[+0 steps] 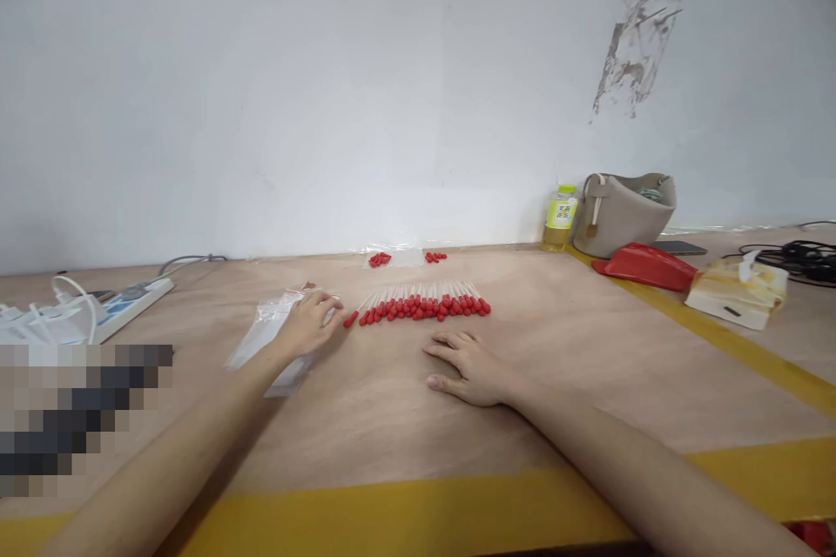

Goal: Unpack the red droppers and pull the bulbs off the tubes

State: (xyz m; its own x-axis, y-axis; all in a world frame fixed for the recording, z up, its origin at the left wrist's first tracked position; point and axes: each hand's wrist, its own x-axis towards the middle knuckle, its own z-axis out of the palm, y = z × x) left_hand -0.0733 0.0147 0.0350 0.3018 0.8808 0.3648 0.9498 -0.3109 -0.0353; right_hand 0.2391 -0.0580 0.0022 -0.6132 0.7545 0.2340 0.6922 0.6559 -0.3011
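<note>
A row of thin white sticks with red tips [418, 306] lies across the middle of the table, red ends toward me. My left hand [312, 322] is over a clear plastic bag [261, 331], just left of the row, its fingers loosely bent and apart. The leftmost stick [351, 319] lies close to those fingertips, slightly separated from the others. Palm down on the table, my right hand [474, 368] has its fingers spread and holds nothing. It rests in front of the row's right half.
Two small groups of red pieces [380, 260] lie near the wall, with clear plastic around them. To the right are a drink bottle [560, 219], a grey bag [623, 218], a red pouch [646, 266], a tissue pack [738, 291] and black cables [806, 259]. A power strip [134, 306] lies left.
</note>
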